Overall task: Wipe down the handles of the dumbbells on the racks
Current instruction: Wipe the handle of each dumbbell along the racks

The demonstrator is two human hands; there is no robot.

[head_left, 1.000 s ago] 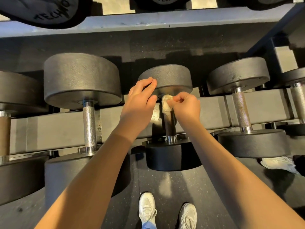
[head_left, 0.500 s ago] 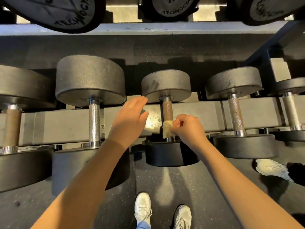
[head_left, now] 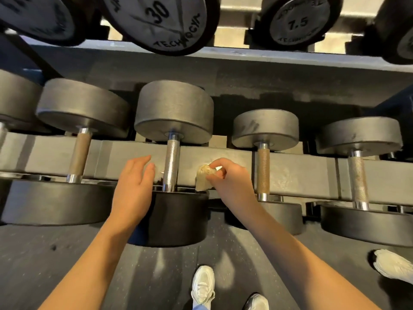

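Note:
A row of black dumbbells lies across the grey rack rail [head_left: 297, 175]. The one in the middle has a shiny knurled handle [head_left: 171, 163] between its far head [head_left: 174, 110] and near head [head_left: 176, 218]. My left hand [head_left: 134, 189] hovers just left of that handle, fingers straight and together, holding nothing. My right hand [head_left: 228, 177] pinches a crumpled beige cloth [head_left: 203, 177] just right of the handle, not touching it. To the right lies a smaller dumbbell with a brownish handle [head_left: 263, 173].
More dumbbells lie along the rail, with rusty handles at the left [head_left: 79, 155] and far right [head_left: 358, 179]. An upper shelf [head_left: 245, 53] carries dumbbells marked 30 [head_left: 156, 19] and 7.5 [head_left: 298, 21]. My white shoes [head_left: 202, 287] stand on the dark floor; another person's shoe [head_left: 393, 266] is at right.
Both hands left the smaller dumbbell's handle and shifted left to the larger dumbbell beside it. The cloth came off the handle, and the view swung left with them.

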